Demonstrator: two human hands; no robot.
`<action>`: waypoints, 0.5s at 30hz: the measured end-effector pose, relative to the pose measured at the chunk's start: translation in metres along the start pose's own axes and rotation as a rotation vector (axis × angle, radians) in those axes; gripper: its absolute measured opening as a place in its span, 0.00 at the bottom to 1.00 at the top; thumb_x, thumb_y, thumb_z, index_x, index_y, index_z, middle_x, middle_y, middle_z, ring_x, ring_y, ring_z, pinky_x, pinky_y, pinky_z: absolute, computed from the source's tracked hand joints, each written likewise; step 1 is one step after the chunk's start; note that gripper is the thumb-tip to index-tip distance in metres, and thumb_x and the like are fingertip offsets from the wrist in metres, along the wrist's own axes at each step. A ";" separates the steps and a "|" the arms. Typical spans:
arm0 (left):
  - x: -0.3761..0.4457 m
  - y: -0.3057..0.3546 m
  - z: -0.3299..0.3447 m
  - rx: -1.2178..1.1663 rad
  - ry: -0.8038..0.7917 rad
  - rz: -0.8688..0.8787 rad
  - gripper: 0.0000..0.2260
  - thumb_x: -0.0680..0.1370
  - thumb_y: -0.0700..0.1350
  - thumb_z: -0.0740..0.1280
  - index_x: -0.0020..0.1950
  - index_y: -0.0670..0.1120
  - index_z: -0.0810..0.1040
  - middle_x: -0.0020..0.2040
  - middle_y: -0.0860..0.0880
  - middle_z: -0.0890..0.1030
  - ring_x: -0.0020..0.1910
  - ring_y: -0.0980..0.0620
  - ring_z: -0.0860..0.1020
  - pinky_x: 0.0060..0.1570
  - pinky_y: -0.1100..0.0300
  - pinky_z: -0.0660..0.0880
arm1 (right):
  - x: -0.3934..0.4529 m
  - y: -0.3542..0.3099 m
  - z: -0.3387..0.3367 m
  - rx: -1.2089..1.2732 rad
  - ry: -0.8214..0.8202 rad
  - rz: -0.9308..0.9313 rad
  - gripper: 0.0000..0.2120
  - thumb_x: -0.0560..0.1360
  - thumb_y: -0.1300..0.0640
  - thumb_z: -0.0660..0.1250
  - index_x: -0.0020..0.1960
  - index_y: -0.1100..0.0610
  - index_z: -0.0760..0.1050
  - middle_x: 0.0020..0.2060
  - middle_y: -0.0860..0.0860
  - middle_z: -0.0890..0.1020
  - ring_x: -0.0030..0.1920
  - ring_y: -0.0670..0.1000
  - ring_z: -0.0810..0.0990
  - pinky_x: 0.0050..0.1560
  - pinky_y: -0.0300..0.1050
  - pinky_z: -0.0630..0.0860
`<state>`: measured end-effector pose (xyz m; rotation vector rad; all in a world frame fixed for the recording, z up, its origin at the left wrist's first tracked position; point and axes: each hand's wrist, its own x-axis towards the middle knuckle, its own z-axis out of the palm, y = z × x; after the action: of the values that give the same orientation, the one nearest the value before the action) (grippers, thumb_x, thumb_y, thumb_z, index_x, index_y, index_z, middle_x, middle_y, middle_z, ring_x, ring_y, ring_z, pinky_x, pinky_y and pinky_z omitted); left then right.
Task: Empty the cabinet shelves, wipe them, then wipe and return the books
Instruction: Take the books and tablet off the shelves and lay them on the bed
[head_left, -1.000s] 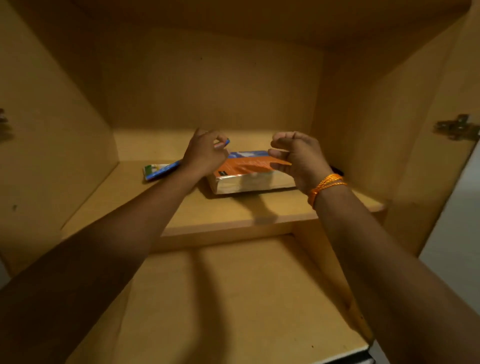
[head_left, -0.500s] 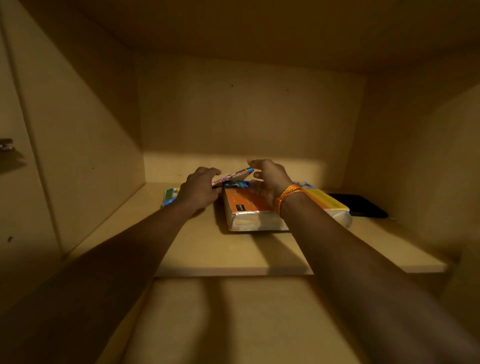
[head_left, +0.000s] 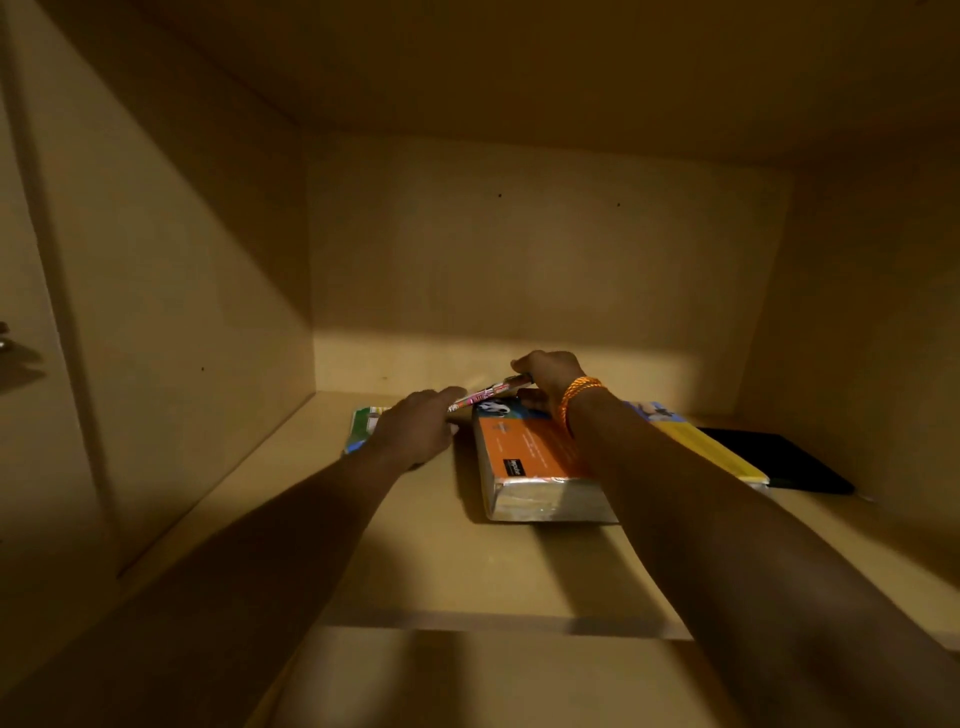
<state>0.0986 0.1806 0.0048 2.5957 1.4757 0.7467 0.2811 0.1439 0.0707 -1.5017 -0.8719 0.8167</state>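
A thick book with an orange cover (head_left: 524, 454) lies flat on the upper cabinet shelf (head_left: 415, 561). A thin colourful booklet (head_left: 488, 392) is tilted up at its far end, held between both hands. My left hand (head_left: 415, 426) grips the booklet's left edge. Wearing an orange thread at the wrist, my right hand (head_left: 550, 376) pinches the booklet's right end above the thick book. A thin green and blue book (head_left: 363, 426) lies flat under my left hand. A yellow book (head_left: 701, 447) lies to the right, partly behind my right forearm.
A flat black item (head_left: 784, 462) lies at the right end of the shelf. The cabinet's side walls and back panel (head_left: 545, 270) close in the space. A lower shelf (head_left: 467, 680) shows below. A door hinge (head_left: 5, 343) sits at the far left.
The view has moved closer into the cabinet. Both hands came together at the far end of the thick book and took hold of the thin booklet, lifting its edge.
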 end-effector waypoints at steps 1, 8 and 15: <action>-0.003 0.000 0.002 0.006 0.027 0.009 0.26 0.80 0.44 0.67 0.76 0.58 0.67 0.65 0.45 0.79 0.62 0.41 0.77 0.57 0.50 0.77 | 0.003 0.001 0.001 -0.021 0.008 -0.001 0.09 0.74 0.62 0.70 0.54 0.64 0.78 0.47 0.60 0.83 0.49 0.59 0.85 0.37 0.48 0.82; -0.018 0.001 -0.017 0.193 0.171 0.066 0.27 0.77 0.37 0.64 0.74 0.57 0.69 0.57 0.45 0.83 0.52 0.40 0.81 0.48 0.51 0.77 | 0.001 0.000 0.007 0.035 0.066 -0.042 0.04 0.73 0.63 0.72 0.45 0.64 0.79 0.45 0.62 0.85 0.46 0.59 0.86 0.47 0.53 0.84; -0.034 0.011 -0.066 0.013 0.460 0.079 0.23 0.76 0.44 0.69 0.70 0.60 0.73 0.54 0.48 0.85 0.50 0.38 0.82 0.42 0.52 0.75 | -0.043 -0.015 0.005 0.541 -0.066 -0.165 0.18 0.85 0.52 0.54 0.70 0.56 0.73 0.62 0.52 0.78 0.54 0.56 0.79 0.56 0.54 0.77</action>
<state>0.0638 0.1347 0.0530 2.6200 1.4778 1.4241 0.2549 0.1096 0.0861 -0.9220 -0.7356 0.8958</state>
